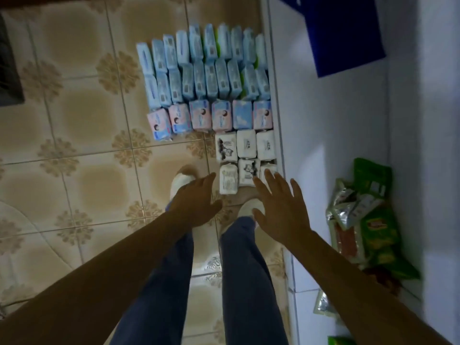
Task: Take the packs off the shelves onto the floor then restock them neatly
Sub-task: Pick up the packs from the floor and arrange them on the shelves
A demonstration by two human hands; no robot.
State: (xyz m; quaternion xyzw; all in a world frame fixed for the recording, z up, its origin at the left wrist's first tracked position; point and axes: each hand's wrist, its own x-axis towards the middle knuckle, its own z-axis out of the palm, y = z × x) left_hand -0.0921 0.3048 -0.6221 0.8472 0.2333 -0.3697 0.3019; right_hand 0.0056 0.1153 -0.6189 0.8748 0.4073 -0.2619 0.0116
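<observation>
Packs lie in rows on the tiled floor (pixel 82 155) beside a white shelf unit (pixel 336 135). Farthest are two rows of several blue packs (pixel 206 70). In front of them runs a row of pink-and-blue packs (pixel 199 118). Nearest to me are white packs (pixel 246 145) in two short rows. My left hand (pixel 193 202) and my right hand (pixel 281 205) reach down over the nearest white packs with straight, spread fingers. Neither hand holds anything. My right fingertips overlap the nearest white packs; I cannot tell if they touch.
My legs in blue trousers and white footwear (pixel 179 183) stand just behind the white packs. Green and silver bags (pixel 361 220) lie on the white shelf at the right. A blue object (pixel 343 33) sits at the shelf's far end. A dark object (pixel 10 70) is at the far left.
</observation>
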